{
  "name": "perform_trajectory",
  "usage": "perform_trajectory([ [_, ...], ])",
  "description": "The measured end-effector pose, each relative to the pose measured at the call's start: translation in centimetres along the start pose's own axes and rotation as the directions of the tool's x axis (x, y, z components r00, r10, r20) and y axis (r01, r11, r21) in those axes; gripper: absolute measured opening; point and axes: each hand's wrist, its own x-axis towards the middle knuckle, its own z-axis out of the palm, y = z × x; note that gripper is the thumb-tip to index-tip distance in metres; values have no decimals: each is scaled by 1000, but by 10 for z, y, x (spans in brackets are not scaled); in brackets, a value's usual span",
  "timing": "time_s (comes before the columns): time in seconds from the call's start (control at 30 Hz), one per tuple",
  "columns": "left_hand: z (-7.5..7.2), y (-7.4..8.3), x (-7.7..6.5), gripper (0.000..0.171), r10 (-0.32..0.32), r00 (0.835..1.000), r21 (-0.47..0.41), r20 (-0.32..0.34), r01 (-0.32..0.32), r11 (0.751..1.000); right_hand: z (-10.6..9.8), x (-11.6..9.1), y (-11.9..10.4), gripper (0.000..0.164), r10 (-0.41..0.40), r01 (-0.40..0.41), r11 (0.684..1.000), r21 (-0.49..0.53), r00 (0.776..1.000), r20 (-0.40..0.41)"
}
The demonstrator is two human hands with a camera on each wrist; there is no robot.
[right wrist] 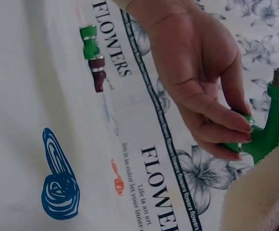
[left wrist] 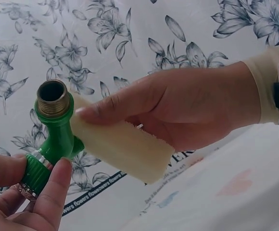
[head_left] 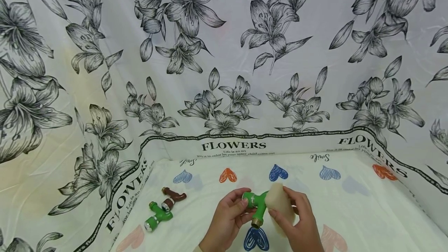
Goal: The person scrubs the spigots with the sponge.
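My left hand (head_left: 229, 217) grips a green tap (head_left: 258, 204) by its ribbed knob, which has a silver band. The tap's threaded brass end points down toward me in the head view; the left wrist view looks into its hollow opening. My right hand (head_left: 300, 219) holds a cream-coloured sponge (head_left: 279, 201) between thumb and fingers. In the left wrist view the sponge (left wrist: 125, 144) lies against the tap's side, close beside the green body (left wrist: 57, 134). Part of the tap's spout is hidden behind the sponge.
On the left of the white cloth (head_left: 210, 205) lie a second green tap (head_left: 158, 216) and a dark red tap (head_left: 171, 197), touching or nearly so. Floral curtain (head_left: 224, 100) walls rise at the back and both sides. Printed hearts dot the cloth.
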Motion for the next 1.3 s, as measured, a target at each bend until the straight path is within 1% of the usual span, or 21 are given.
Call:
perform_trajectory([
  [0.1, -1, 0, 1, 38, -3, 1000, -2, -18, 3, 1000, 1, -3, 1, 66, 2, -4, 999, 53, 999, 33],
  [0.2, -1, 0, 2, 38, -4, 1000, -8, -31, 4, 1000, 3, -6, 1, 64, -30, 25, 994, 104, 999, 42],
  [0.37, -2, -2, 3, 38, -6, 999, -14, -33, 6, 1000, 5, -11, -4, 61, -90, 76, 981, 178, 993, 71],
  [0.43, -3, -3, 4, 38, -3, 999, -20, -36, 2, 1000, 5, -13, -7, 59, -93, 67, 973, 223, 990, 106],
  [0.57, -3, -4, 5, 37, 1, 998, -32, -56, -3, 999, 2, -17, -14, 57, -62, 1, 952, 307, 980, 191],
  [0.63, -3, -5, 6, 37, 3, 998, -34, -58, -5, 999, 1, -18, -16, 58, -73, -2, 942, 335, 975, 210],
  [0.73, -2, -6, 6, 35, -5, 999, -18, -41, 4, 1000, -1, -18, -18, 60, -128, 53, 933, 357, 973, 191],
  [0.83, -2, -9, 5, 32, -22, 1000, 12, -5, 22, 1000, -4, -18, -21, 62, -169, 100, 920, 379, 973, 154],
  [0.93, -3, -13, 5, 30, -58, 998, 50, 31, 56, 997, -6, -19, -25, 63, -178, 113, 910, 399, 976, 129],
  [1.0, -4, -17, 5, 33, -84, 995, 74, 58, 79, 994, -7, -20, -29, 64, -178, 118, 909, 401, 977, 116],
  [1.1, -1, -21, 5, 38, -117, 990, 122, 74, 108, 987, -7, -20, -32, 66, -175, 125, 916, 382, 979, 99],
  [1.17, 1, -23, 5, 38, -128, 989, 156, 68, 116, 981, -6, -21, -33, 67, -173, 132, 925, 356, 981, 84],
  [1.23, 4, -23, 4, 37, -131, 990, 182, 60, 118, 976, -6, -21, -32, 69, -172, 144, 936, 320, 983, 63],
  [1.3, 5, -23, 4, 32, -122, 990, 205, 67, 106, 973, -5, -20, -30, 70, -174, 158, 947, 278, 984, 36],
])
